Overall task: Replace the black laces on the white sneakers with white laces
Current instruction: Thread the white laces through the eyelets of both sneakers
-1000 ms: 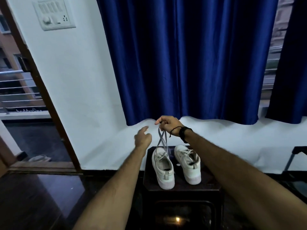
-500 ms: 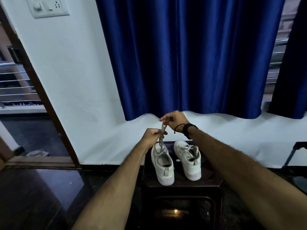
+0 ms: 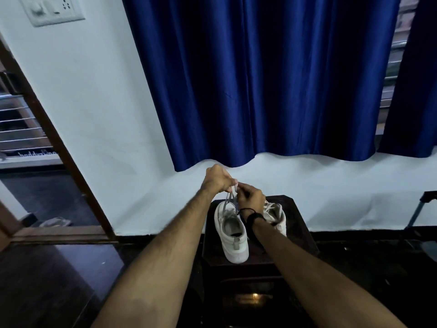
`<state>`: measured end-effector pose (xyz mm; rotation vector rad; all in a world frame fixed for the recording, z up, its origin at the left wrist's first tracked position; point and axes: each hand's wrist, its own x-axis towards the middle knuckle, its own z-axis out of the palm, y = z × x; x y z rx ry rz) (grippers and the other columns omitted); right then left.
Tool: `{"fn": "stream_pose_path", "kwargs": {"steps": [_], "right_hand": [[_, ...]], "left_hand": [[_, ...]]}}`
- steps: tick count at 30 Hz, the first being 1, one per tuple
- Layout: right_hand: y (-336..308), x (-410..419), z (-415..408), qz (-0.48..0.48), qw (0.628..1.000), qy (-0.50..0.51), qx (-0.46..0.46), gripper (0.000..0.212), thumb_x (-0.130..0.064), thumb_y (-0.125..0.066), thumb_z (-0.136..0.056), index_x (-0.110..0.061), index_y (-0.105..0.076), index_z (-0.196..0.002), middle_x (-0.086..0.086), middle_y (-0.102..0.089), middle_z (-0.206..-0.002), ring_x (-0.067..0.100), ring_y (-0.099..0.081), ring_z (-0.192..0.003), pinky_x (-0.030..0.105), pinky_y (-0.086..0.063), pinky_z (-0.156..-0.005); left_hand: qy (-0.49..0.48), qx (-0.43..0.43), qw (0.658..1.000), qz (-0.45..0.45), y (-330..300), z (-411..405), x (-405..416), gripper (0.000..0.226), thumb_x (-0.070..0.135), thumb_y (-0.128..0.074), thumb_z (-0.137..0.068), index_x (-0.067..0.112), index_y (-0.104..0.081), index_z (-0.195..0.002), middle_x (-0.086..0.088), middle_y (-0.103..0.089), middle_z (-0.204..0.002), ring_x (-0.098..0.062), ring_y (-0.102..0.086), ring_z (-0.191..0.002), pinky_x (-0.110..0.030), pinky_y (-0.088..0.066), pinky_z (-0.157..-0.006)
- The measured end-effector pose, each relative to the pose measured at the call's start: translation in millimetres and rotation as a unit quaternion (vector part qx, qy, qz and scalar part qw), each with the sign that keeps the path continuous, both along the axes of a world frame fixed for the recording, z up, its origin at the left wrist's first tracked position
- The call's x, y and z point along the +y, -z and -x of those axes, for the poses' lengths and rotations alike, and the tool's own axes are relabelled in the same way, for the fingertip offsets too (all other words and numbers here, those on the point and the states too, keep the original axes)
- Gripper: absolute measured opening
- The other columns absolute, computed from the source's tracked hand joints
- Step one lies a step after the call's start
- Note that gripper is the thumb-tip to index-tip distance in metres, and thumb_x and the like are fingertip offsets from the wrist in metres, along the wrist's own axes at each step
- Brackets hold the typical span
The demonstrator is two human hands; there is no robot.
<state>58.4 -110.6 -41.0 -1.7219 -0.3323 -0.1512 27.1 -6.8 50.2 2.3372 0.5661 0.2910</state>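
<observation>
Two white sneakers stand side by side on a small dark stool (image 3: 298,233), heels toward me. The left sneaker (image 3: 233,235) has pale lace ends (image 3: 230,196) pulled up from its top eyelets. My left hand (image 3: 217,178) pinches those lace ends from the left, just above the shoe. My right hand (image 3: 250,197) pinches the same laces from the right, fingertips meeting the left hand's. The right sneaker (image 3: 275,215) is partly hidden behind my right wrist, which wears a black band. No black lace is visible.
A blue curtain (image 3: 260,79) hangs behind the stool against a white wall (image 3: 94,114). A wooden door frame (image 3: 59,150) opens at the left onto a dark floor and railing. A dark object stands at the far right edge.
My left hand rose and took hold of the lace ends. My right hand came down lower and nearer the left sneaker, so both hands now meet on the laces.
</observation>
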Motion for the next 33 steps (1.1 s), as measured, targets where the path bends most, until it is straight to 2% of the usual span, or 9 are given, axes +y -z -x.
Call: {"fn": "stream_pose_path", "kwargs": {"steps": [5,7,9,14,18,23,26,30,33], "right_hand": [[17.1,20.7,-0.9,-0.121,0.983,-0.061,0.128,0.030,-0.016,-0.050,-0.086,-0.021,-0.074,-0.103,-0.006,-0.073,-0.088,0.013,-0.065,-0.085,0.028,-0.052,-0.082],[15.4,19.7,-0.3,-0.128,0.980,-0.083,0.128,0.029,-0.033,-0.048,-0.085,-0.023,-0.073,-0.096,-0.009,-0.068,-0.083,0.013,-0.060,-0.082,0.031,-0.049,-0.082],[14.9,16.4,-2.4,-0.098,0.983,-0.118,0.103,0.034,-0.047,-0.049,-0.087,-0.028,-0.073,-0.101,-0.010,-0.072,-0.093,0.011,-0.064,-0.091,0.030,-0.050,-0.087],[17.8,15.9,-7.9,-0.106,0.982,-0.150,0.045,0.034,-0.042,-0.055,-0.093,-0.023,-0.069,-0.117,-0.008,-0.072,-0.109,0.005,-0.064,-0.107,0.032,-0.049,-0.098],[19.4,15.6,-9.2,-0.119,0.974,-0.187,0.058,0.022,-0.029,-0.056,-0.096,-0.020,-0.072,-0.110,-0.006,-0.075,-0.095,0.003,-0.066,-0.090,0.028,-0.050,-0.087],[15.1,19.1,-16.7,-0.084,0.978,-0.184,0.056,0.031,-0.029,-0.059,-0.094,-0.026,-0.066,-0.064,-0.011,-0.061,-0.061,0.007,-0.053,-0.059,0.032,-0.045,-0.067],[12.3,14.9,-24.6,-0.089,0.981,-0.162,0.052,0.031,-0.032,-0.059,-0.094,-0.018,-0.067,-0.068,-0.013,-0.060,-0.059,0.003,-0.050,-0.056,0.032,-0.043,-0.064],[6.0,3.6,-25.4,-0.106,0.973,-0.192,0.065,0.027,-0.015,-0.057,-0.096,-0.010,-0.064,-0.071,-0.003,-0.064,-0.075,0.015,-0.046,-0.055,0.028,-0.040,-0.056],[-2.0,-4.1,-22.5,-0.070,0.970,-0.227,0.054,0.020,-0.012,-0.054,-0.098,-0.010,-0.066,-0.081,0.002,-0.058,-0.071,0.013,-0.042,-0.052,0.022,-0.039,-0.050]], "left_hand": [[-0.020,-0.022,0.999,0.023,7.1,-1.6,-1.9,0.014,0.017,-0.080,-0.080,0.004,-0.075,-0.079,-0.011,-0.072,-0.065,-0.016,-0.070,-0.057,-0.015,-0.043,-0.045],[-0.019,-0.032,0.999,0.022,7.9,-0.4,-0.3,0.014,0.017,-0.080,-0.080,0.004,-0.076,-0.079,-0.011,-0.073,-0.067,-0.017,-0.071,-0.059,-0.013,-0.041,-0.042],[-0.026,-0.038,0.999,0.016,6.5,-0.2,0.5,0.014,0.019,-0.082,-0.079,0.006,-0.077,-0.077,-0.009,-0.073,-0.069,-0.019,-0.072,-0.061,-0.019,-0.052,-0.049],[-0.033,-0.047,0.998,0.019,6.6,-1.5,3.2,0.013,0.026,-0.083,-0.075,0.017,-0.076,-0.070,0.000,-0.071,-0.060,-0.016,-0.072,-0.063,-0.036,-0.062,-0.071],[-0.024,-0.047,0.999,-0.001,10.0,2.9,8.4,0.012,0.033,-0.083,-0.073,0.022,-0.079,-0.075,0.006,-0.073,-0.065,-0.011,-0.071,-0.067,-0.036,-0.060,-0.075],[-0.040,-0.092,0.993,-0.059,17.0,17.0,11.3,0.018,0.044,-0.082,-0.072,0.027,-0.077,-0.071,0.015,-0.071,-0.071,-0.003,-0.064,-0.073,-0.029,-0.054,-0.068],[-0.089,-0.153,0.984,-0.003,31.8,29.8,15.4,0.026,0.043,-0.086,-0.068,0.021,-0.075,-0.077,0.013,-0.068,-0.071,-0.001,-0.061,-0.069,-0.021,-0.046,-0.060],[0.000,0.000,1.000,0.022,75.0,42.1,15.4,0.020,0.016,-0.089,-0.060,0.022,-0.073,-0.071,0.011,-0.063,-0.064,-0.008,-0.057,-0.063,-0.012,-0.040,-0.054],[0.059,0.059,0.990,-0.116,92.8,44.6,3.8,0.015,0.032,-0.077,-0.064,0.019,-0.074,-0.072,0.004,-0.068,-0.070,-0.018,-0.065,-0.074,-0.023,-0.047,-0.062]]}}
